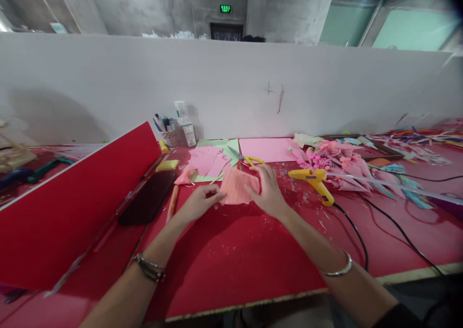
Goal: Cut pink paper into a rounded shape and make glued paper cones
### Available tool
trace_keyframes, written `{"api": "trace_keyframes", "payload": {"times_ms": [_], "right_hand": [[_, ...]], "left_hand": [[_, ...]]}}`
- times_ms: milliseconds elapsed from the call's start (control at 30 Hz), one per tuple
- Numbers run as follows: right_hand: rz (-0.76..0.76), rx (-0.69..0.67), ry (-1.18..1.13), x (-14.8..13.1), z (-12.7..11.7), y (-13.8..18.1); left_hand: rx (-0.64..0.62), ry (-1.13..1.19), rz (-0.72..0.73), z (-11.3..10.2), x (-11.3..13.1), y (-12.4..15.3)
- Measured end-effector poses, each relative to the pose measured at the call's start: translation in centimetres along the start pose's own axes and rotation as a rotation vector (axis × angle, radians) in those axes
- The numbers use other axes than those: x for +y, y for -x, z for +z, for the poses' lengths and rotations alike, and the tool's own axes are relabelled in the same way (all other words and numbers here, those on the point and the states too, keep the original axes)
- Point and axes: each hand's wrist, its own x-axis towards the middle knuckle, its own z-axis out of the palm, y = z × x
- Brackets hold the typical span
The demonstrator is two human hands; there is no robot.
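A pink striped paper piece point(235, 185) lies on the red table point(235, 255) between both hands. My left hand point(200, 201) pinches its left edge with curled fingers. My right hand point(265, 188) grips the paper's right side, fingers folded over it. Yellow-handled scissors point(246, 159) lie just behind my right hand. A yellow glue gun point(314, 181) rests to the right, its black cord point(352, 226) trailing toward the table's front edge.
A red divider panel point(72, 207) slants along the left. A black phone point(148, 198) and an orange pen point(172, 201) lie near it. Pink and green paper sheets point(213, 161), a pen cup point(167, 132), a bottle point(184, 125) and pink flower cones point(336, 161) crowd the back.
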Motion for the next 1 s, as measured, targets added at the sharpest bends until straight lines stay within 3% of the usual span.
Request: {"api": "trace_keyframes", "payload": {"times_ms": [100,233,400,567,667,767,867,1000], "right_hand": [[-0.156,-0.178,-0.027,-1.5,-0.1,0.2],[-0.174,-0.313,-0.127,-2.3,0.1,0.4],[0.062,-0.184,-0.252,-1.6,0.2,0.3],[0.424,-0.045,-0.482,-0.7,0.3,0.2],[0.479,-0.094,-0.692,-0.7,0.6,0.3],[0.498,-0.189,-0.87,-1.1,0.9,0.4],[0.502,-0.244,-0.919,-1.3,1.3,0.5],[0.538,-0.257,-1.011,-1.2,1.6,0.7]], "left_hand": [[0.057,0.0,0.024,0.3,0.0,-0.1],[0.06,-0.015,0.055,1.0,0.2,0.0],[0.072,-0.053,0.086,0.9,0.3,0.3],[0.332,-0.159,0.113,-0.6,0.2,0.2],[0.475,-0.394,0.166,-0.7,0.0,0.1],[0.481,-0.61,0.257,0.3,0.0,0.0],[0.44,-0.496,0.256,1.6,0.2,0.1],[0.483,-0.373,0.189,1.7,0.7,0.2]]}}
